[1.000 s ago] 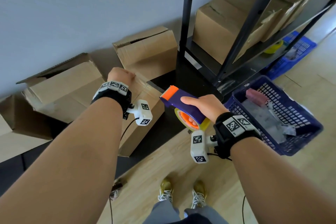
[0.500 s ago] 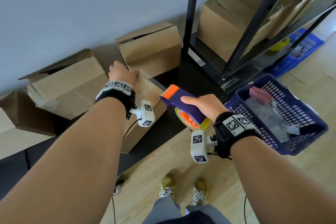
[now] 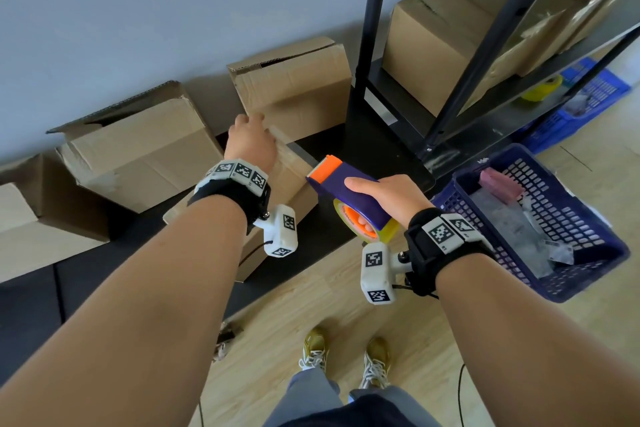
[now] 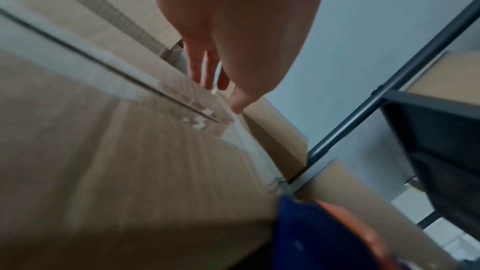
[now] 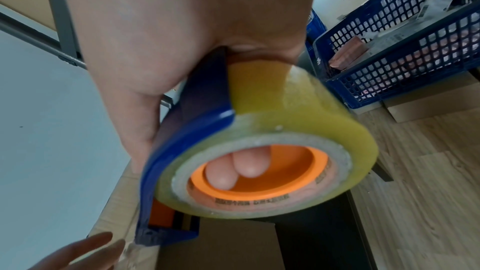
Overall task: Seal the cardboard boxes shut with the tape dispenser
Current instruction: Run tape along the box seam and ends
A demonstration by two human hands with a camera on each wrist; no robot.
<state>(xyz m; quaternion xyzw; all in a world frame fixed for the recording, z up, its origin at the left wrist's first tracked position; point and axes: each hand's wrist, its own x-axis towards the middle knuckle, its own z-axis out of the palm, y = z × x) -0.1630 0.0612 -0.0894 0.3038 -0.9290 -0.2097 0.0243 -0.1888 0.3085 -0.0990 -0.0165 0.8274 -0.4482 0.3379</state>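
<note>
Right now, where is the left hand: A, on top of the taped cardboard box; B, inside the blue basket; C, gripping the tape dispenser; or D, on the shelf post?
A: the left hand rests on the far end of the taped cardboard box, fingers straight, while the right hand grips the tape dispenser.

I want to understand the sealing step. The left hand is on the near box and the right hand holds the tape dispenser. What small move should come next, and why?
Probably bring the tape dispenser in the right hand down to the far end of the near box. The left hand rests there with straight fingers, steadying the box. Clear tape already seems to cover its seam, so perhaps only a pressing pass is needed.
</note>
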